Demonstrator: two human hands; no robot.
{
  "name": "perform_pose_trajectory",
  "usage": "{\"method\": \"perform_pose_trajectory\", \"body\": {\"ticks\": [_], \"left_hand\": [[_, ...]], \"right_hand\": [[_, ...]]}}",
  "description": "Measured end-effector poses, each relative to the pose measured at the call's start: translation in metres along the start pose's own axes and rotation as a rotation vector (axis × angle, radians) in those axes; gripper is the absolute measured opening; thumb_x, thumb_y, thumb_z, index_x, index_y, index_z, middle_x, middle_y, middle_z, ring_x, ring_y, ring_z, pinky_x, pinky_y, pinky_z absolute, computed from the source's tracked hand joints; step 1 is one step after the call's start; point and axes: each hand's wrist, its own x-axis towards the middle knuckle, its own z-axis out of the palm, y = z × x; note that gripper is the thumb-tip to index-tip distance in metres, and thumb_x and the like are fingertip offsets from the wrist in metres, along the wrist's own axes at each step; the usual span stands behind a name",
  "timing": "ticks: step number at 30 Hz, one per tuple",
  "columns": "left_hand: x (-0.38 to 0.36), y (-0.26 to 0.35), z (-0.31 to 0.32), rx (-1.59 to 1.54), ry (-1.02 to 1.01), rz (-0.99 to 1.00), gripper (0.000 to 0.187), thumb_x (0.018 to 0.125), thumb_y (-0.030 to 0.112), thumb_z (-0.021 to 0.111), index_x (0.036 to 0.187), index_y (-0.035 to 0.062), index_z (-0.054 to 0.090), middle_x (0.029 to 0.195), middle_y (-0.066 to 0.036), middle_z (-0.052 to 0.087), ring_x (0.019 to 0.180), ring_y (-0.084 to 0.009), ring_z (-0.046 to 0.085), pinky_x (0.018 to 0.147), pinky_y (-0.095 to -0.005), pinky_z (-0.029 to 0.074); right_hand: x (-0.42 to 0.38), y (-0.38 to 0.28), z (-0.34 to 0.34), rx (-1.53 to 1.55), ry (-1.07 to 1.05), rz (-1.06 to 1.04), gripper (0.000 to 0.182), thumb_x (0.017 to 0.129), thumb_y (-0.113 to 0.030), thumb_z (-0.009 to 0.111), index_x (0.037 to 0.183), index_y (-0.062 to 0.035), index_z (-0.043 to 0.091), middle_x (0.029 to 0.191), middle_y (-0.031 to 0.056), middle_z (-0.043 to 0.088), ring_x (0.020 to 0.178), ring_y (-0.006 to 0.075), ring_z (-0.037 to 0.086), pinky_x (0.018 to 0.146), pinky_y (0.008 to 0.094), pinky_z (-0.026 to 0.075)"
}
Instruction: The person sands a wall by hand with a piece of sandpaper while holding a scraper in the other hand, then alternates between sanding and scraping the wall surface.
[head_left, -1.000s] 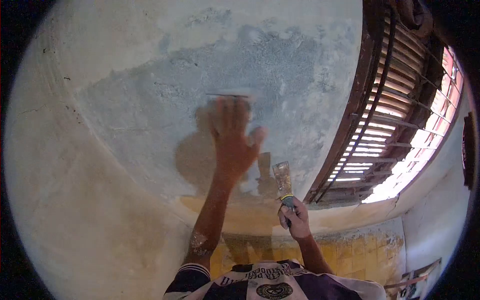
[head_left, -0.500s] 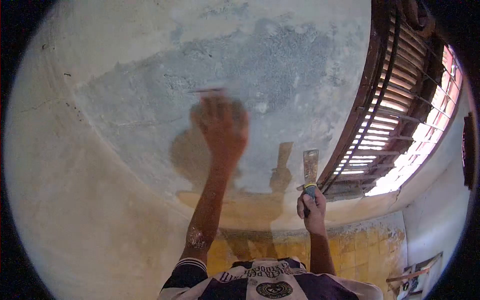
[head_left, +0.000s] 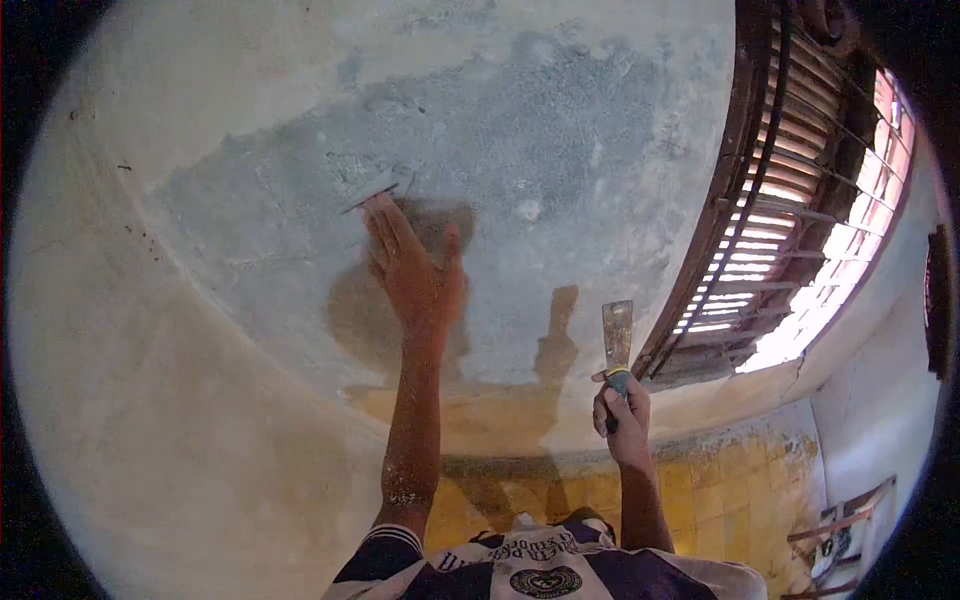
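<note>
My left hand (head_left: 412, 275) is raised against the grey patch of wall (head_left: 560, 130), fingers stretched up and thumb apart. At its fingertips is a thin flat sheet (head_left: 372, 197), its dark edge slanting across the wall; its kind I cannot tell. My right hand (head_left: 624, 415) is closed around the dark handle of a putty knife (head_left: 618, 340). The knife points upward, its broad worn blade near the window's lower corner. Shadows of the left hand and the knife fall on the wall.
A louvred wooden window (head_left: 760, 220) with metal bars curves down the right side. Yellow tiles (head_left: 710, 500) cover the lower wall. Pale plaster (head_left: 200, 400) surrounds the grey patch. A wooden frame-like object (head_left: 845, 535) stands at the lower right.
My left hand has moved left and slightly down across the wall, and the thin sheet at its fingertips now slants. My right hand holds the putty knife almost unmoved.
</note>
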Motion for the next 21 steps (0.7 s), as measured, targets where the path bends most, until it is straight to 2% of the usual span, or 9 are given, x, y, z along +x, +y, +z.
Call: {"method": "perform_pose_trajectory", "body": {"ticks": [2, 5, 8, 11, 14, 17, 19, 21], "left_hand": [[-0.005, 0.000, 0.000, -0.031, 0.027, 0.052, 0.092, 0.093, 0.046, 0.061, 0.157, -0.0043, 0.018, 0.163, -0.027, 0.019, 0.153, -0.0421, 0.013, 0.120, -0.0606, 0.011], [-0.033, 0.028, -0.003, 0.044, -0.184, 0.085, 0.093, 0.093, 0.046, 0.061, 0.157, -0.0046, 0.017, 0.163, -0.027, 0.018, 0.153, -0.0422, 0.013, 0.120, -0.0610, 0.011], [-0.050, 0.042, 0.004, -0.024, -0.196, 0.082, 0.092, 0.093, 0.048, 0.059, 0.157, -0.0045, 0.017, 0.163, -0.028, 0.018, 0.153, -0.0422, 0.014, 0.120, -0.0613, 0.011], [-0.037, 0.024, 0.010, 0.037, -0.068, 0.041, 0.093, 0.094, 0.051, 0.057, 0.157, -0.0055, 0.016, 0.162, -0.029, 0.018, 0.152, -0.0431, 0.015, 0.119, -0.0614, 0.011], [-0.010, -0.001, 0.005, -0.025, -0.018, -0.130, 0.094, 0.095, 0.052, 0.055, 0.157, -0.0062, 0.015, 0.163, -0.028, 0.016, 0.152, -0.0423, 0.014, 0.119, -0.0613, 0.011], [-0.009, 0.005, 0.010, -0.117, 0.000, -0.088, 0.093, 0.097, 0.054, 0.052, 0.157, -0.0058, 0.015, 0.163, -0.028, 0.016, 0.153, -0.0414, 0.013, 0.119, -0.0625, 0.011], [-0.031, 0.035, 0.025, -0.045, -0.089, 0.005, 0.092, 0.097, 0.055, 0.051, 0.157, -0.0046, 0.016, 0.163, -0.028, 0.016, 0.153, -0.0407, 0.014, 0.119, -0.0626, 0.010], [-0.045, 0.050, 0.030, 0.001, -0.168, 0.048, 0.091, 0.098, 0.056, 0.050, 0.158, -0.0034, 0.016, 0.164, -0.027, 0.015, 0.153, -0.0404, 0.014, 0.119, -0.0631, 0.009]], "right_hand": [[-0.005, 0.003, 0.002, 0.002, 0.007, 0.033, 0.036, 0.100, -0.028, 0.058, 0.116, 0.0044, 0.055, 0.060, 0.0000, 0.047, 0.044, 0.0073, 0.039, 0.041, 0.0228, 0.031], [-0.007, 0.007, 0.006, 0.001, -0.042, 0.050, 0.036, 0.100, -0.027, 0.058, 0.116, 0.0050, 0.055, 0.060, 0.0001, 0.047, 0.043, 0.0076, 0.039, 0.041, 0.0232, 0.031], [-0.001, 0.005, 0.012, -0.007, -0.105, 0.039, 0.037, 0.101, -0.029, 0.057, 0.116, 0.0053, 0.055, 0.059, 0.0007, 0.046, 0.042, 0.0082, 0.038, 0.041, 0.0237, 0.030], [0.011, 0.000, 0.018, 0.055, -0.116, -0.006, 0.043, 0.104, -0.035, 0.051, 0.117, 0.0058, 0.055, 0.058, 0.0020, 0.047, 0.042, 0.0092, 0.038, 0.040, 0.0243, 0.030], [0.015, -0.006, 0.013, 0.160, -0.107, -0.015, 0.051, 0.106, -0.042, 0.042, 0.117, 0.0063, 0.055, 0.057, 0.0034, 0.048, 0.041, 0.0099, 0.038, 0.040, 0.0245, 0.031], [0.018, -0.002, 0.006, 0.175, -0.123, 0.015, 0.057, 0.106, -0.049, 0.038, 0.116, 0.0046, 0.056, 0.060, 0.0043, 0.050, 0.043, 0.0105, 0.041, 0.041, 0.0251, 0.033], [0.018, -0.005, -0.003, 0.165, -0.159, 0.061, 0.059, 0.105, -0.054, 0.039, 0.114, 0.0007, 0.058, 0.066, 0.0051, 0.055, 0.047, 0.0114, 0.046, 0.044, 0.0261, 0.037], [0.021, 0.004, -0.010, 0.239, -0.164, 0.071, 0.064, 0.105, -0.057, 0.035, 0.116, 0.0012, 0.058, 0.065, 0.0050, 0.055, 0.047, 0.0119, 0.046, 0.044, 0.0264, 0.037]]}}
